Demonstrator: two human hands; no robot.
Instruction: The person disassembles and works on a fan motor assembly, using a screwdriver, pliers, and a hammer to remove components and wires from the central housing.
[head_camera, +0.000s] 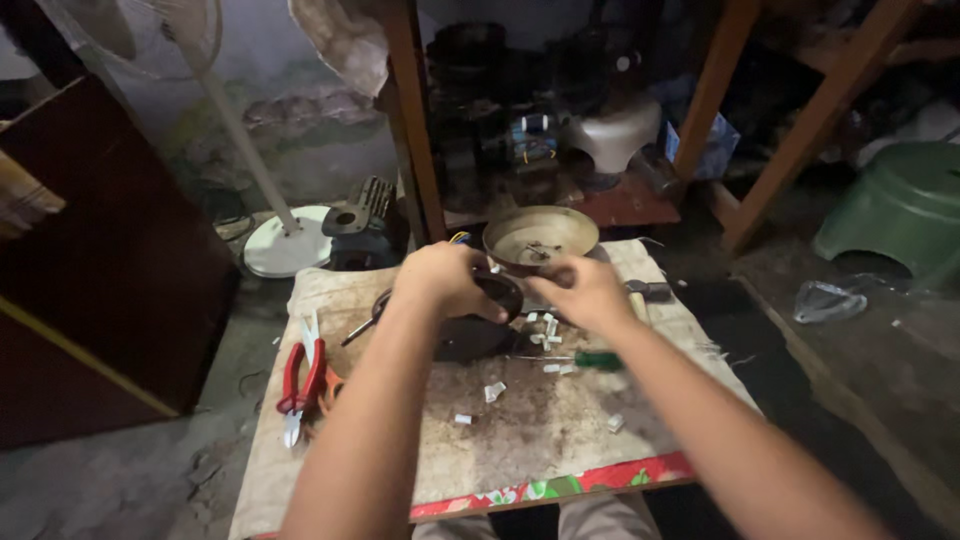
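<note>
My left hand (441, 280) and my right hand (583, 290) both grip a dark round motor part (500, 296) held just above the low table (540, 430). A darker round piece (470, 340) lies under it on the table. Behind my hands sits a shallow round metal cover (541, 235). A green-handled screwdriver (590, 359) lies below my right hand, among several small white scraps (494, 391). What my fingers do on the part is hidden.
Red-handled pliers (300, 375) lie at the table's left edge. A white fan base and pole (285, 240) stand at the back left, next to a wooden post (415, 120). A green plastic stool (900, 205) is at the right. A dark cabinet (110, 260) stands left.
</note>
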